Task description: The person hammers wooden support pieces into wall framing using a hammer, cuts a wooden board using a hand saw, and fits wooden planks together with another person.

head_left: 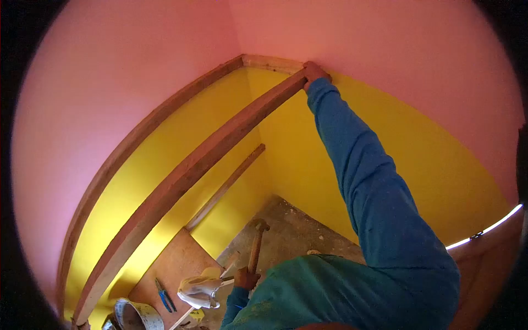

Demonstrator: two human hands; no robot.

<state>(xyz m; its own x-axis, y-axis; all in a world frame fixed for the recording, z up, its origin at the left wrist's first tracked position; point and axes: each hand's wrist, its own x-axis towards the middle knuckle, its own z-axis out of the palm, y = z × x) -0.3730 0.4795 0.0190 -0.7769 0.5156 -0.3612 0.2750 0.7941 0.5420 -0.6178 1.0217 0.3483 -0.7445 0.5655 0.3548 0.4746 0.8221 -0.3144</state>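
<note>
My right hand (315, 73) reaches up to the wall and is closed around the far end of a long wooden beam (187, 170). The beam runs from there down to the lower left, and fisheye distortion makes it look curved. Low down in front of my body, my left hand (247, 278) is closed on the handle of a hammer (257, 247), whose head points up. Just left of that hand is a crumpled white bag-like item (200, 290). A small brown shape at the beam's near end is too unclear to name.
Another wooden rail (159, 113) runs along the pink and yellow wall, meeting a short batten (275, 64) past the corner. A narrow strip (225, 187) leans lower down. Blue-handled pliers (165, 297) lie on a brown board (179, 258). A bucket (155, 317) stands bottom left.
</note>
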